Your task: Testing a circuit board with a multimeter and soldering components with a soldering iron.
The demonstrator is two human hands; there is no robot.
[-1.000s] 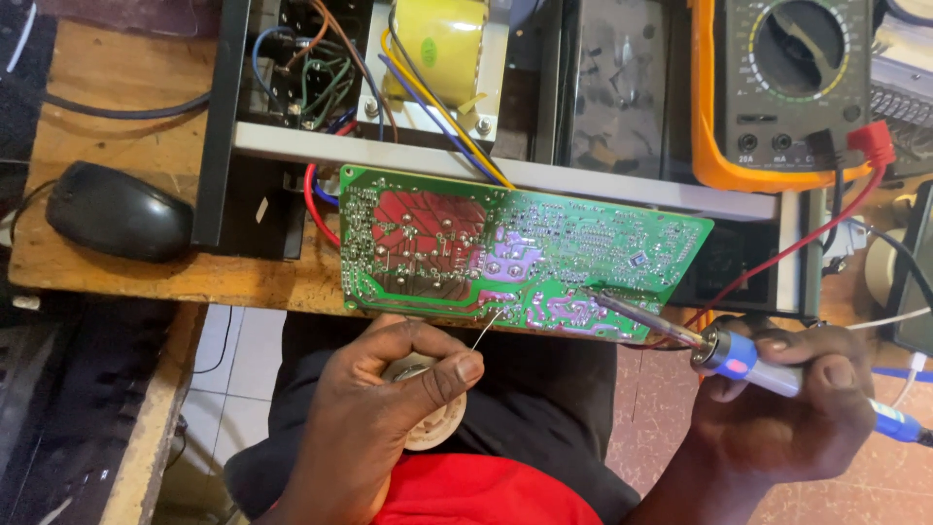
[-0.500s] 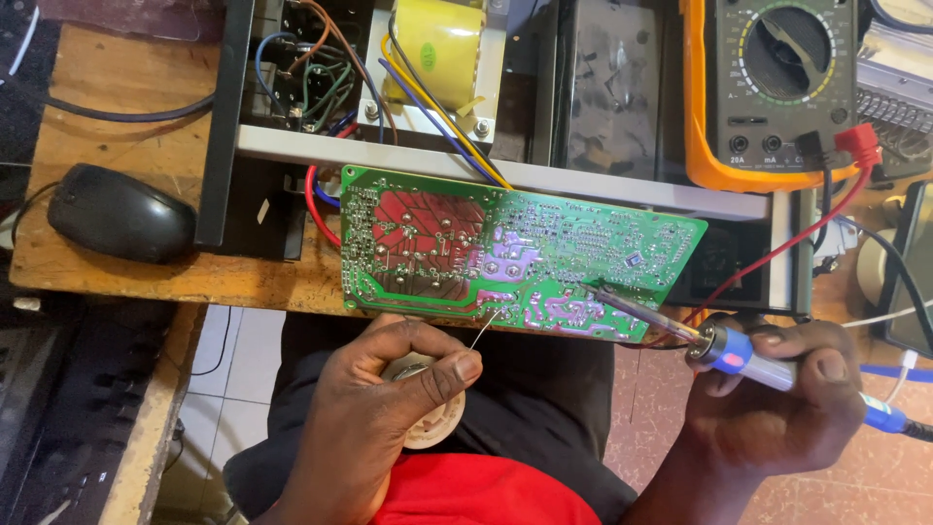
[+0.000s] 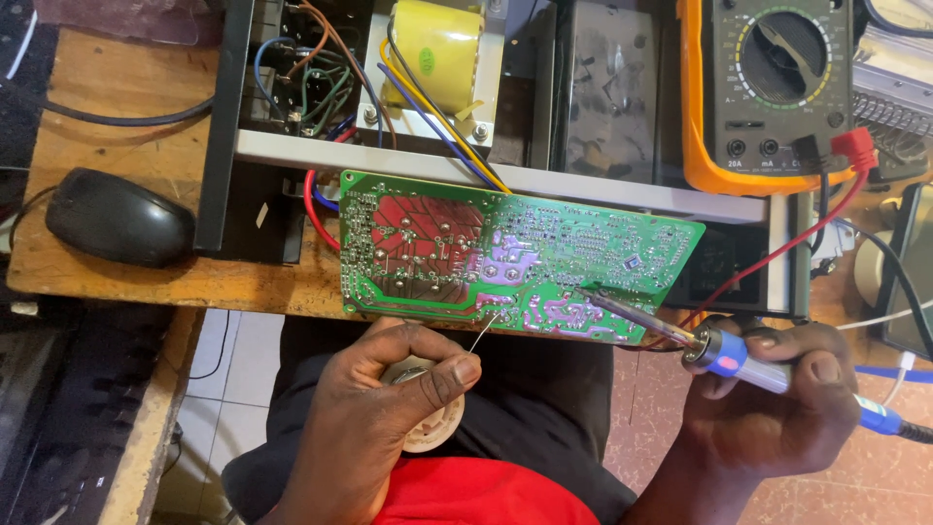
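A green circuit board lies solder side up, overhanging the wooden bench edge. My left hand grips a white spool of solder wire; the thin wire runs from my fingers up to the board's lower edge. My right hand holds a blue-handled soldering iron. Its metal tip rests on the board's lower right area, a short way right of the wire's end.
Behind the board sits an open metal chassis with a yellow transformer and coloured wires. An orange multimeter with red and black leads stands at the right. A black mouse lies on the bench at left.
The view has shifted slightly. The iron's tip has slid a little left along the board's lower right. My left hand and the solder wire stay where they were.
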